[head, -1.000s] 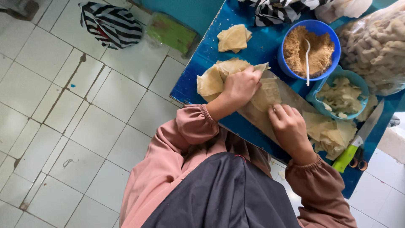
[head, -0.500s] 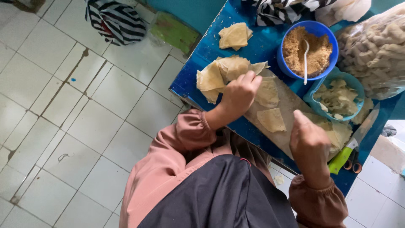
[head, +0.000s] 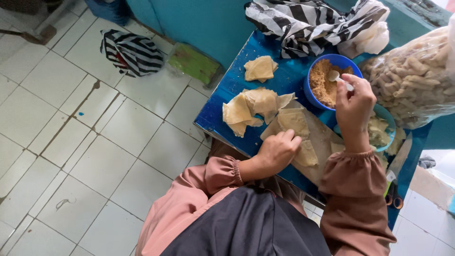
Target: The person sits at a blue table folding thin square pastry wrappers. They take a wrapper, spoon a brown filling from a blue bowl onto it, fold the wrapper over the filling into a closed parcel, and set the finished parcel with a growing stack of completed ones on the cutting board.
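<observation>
Head view, looking down over the person's lap at a low blue surface (head: 227, 106) set on a white tiled floor.

The left hand (head: 278, 150) rests with fingers curled loosely on a pale dough wrapper (head: 293, 121) that lies flat on a wooden board (head: 322, 137). It pins the wrapper rather than gripping it. A second wrapper (head: 306, 154) lies just beside the hand, nearer the person.

The right hand (head: 354, 105) is raised over a blue bowl (head: 311, 97) of brown crumbly filling (head: 326, 81). Its fingers are closed around the handle of a white spoon (head: 339, 79), whose tip sits in the filling.

A loose pile of wrappers (head: 251, 109) lies to the left of the board, and one folded wrapper (head: 259, 68) lies apart, farther back. A smaller teal bowl (head: 381, 130) of pale pieces is partly hidden behind the right wrist. A clear bag of pale snacks (head: 412, 76) and a striped bag (head: 308, 21) sit at the back of the surface. Another striped bag (head: 132, 51) lies on the floor.

To do this step well, it seems best to take a modest, level spoonful, carry it low across the short gap, and set it at the wrapper's centre. The left hand should keep the wrapper flat, with its edges free of crumbs for sealing.
</observation>
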The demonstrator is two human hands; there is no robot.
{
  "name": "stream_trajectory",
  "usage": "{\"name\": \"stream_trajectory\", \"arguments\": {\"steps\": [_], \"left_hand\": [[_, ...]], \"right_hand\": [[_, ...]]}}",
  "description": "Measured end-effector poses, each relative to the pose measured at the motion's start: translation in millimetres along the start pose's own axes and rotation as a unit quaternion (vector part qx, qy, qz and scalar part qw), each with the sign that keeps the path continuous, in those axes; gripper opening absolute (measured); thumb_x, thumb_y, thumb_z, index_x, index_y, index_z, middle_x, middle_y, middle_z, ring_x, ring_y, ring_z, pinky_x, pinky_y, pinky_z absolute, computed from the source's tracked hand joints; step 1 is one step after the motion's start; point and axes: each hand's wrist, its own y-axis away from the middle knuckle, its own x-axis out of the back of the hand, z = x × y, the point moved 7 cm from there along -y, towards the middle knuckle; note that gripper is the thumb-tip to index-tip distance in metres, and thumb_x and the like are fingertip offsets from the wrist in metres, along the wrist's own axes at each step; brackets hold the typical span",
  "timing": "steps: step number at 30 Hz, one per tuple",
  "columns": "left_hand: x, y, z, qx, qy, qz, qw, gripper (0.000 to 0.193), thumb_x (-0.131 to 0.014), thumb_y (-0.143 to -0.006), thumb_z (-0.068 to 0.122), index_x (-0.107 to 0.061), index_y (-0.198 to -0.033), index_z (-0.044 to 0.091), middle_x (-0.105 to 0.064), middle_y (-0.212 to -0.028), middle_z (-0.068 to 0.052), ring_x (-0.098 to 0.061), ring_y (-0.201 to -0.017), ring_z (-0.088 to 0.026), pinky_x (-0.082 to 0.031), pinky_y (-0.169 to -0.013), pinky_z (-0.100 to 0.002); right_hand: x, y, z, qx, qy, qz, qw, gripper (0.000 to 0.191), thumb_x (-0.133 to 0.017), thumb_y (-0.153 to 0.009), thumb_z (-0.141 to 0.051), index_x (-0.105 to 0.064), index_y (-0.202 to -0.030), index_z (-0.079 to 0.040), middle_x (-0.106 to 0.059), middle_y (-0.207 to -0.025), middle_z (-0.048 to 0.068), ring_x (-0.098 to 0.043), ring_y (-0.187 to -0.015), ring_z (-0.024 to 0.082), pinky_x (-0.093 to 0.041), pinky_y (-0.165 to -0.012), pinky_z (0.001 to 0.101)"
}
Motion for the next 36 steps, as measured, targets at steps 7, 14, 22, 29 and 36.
{"name": "stream_trajectory", "arguments": {"steps": [7,14,22,29,36], "left_hand": [[-2,2,-4,0.008,0.006,-0.009,1.0,0.012,-0.065,-0.081,0.011,-0.057,-0.09,0.009,-0.058,-0.089,-0.009,-0.065,-0.084,-0.026,-0.054,-0.067,-0.037],[3,2,5,-0.014,0.062,0.01,0.998,0.017,-0.059,-0.083,0.003,-0.053,-0.099,0.005,-0.057,-0.094,-0.013,-0.065,-0.088,-0.031,-0.056,-0.071,-0.04],[5,0,-10,0.053,0.187,-0.057,0.979,0.023,-0.062,-0.09,0.004,-0.048,-0.109,0.005,-0.06,-0.096,-0.02,-0.065,-0.087,-0.042,-0.054,-0.071,-0.049],[6,8,-16,0.071,0.202,-0.032,0.976,0.037,-0.072,-0.091,0.013,-0.053,-0.122,0.007,-0.063,-0.102,-0.018,-0.068,-0.093,-0.039,-0.055,-0.077,-0.044],[13,12,-14,0.065,0.214,-0.011,0.975,0.034,-0.071,-0.093,0.009,-0.056,-0.124,0.006,-0.064,-0.108,-0.016,-0.068,-0.098,-0.037,-0.056,-0.082,-0.041]], "right_hand": [[4,17,36,-0.098,-0.126,-0.009,0.987,0.024,-0.052,-0.12,-0.007,-0.067,-0.112,0.01,-0.072,-0.095,0.014,-0.072,-0.088,0.016,-0.056,-0.078,0.0263],[6,30,70,-0.236,-0.361,0.073,0.899,0.021,-0.054,-0.117,-0.012,-0.064,-0.112,0.007,-0.071,-0.094,0.018,-0.073,-0.079,0.021,-0.059,-0.069,0.0308],[36,67,85,-0.26,-0.504,0.109,0.816,0.024,-0.053,-0.115,-0.01,-0.065,-0.115,0.011,-0.071,-0.095,0.022,-0.073,-0.082,0.029,-0.06,-0.075,0.035],[64,168,37,-0.307,-0.465,0.08,0.827,0.025,-0.054,-0.117,-0.016,-0.064,-0.114,0.007,-0.071,-0.097,0.021,-0.071,-0.082,0.027,-0.059,-0.078,0.0338],[57,214,-37,-0.214,-0.267,0.031,0.939,0.023,-0.053,-0.119,-0.015,-0.064,-0.124,0.005,-0.072,-0.104,0.019,-0.071,-0.09,0.023,-0.06,-0.084,0.0326]]}}
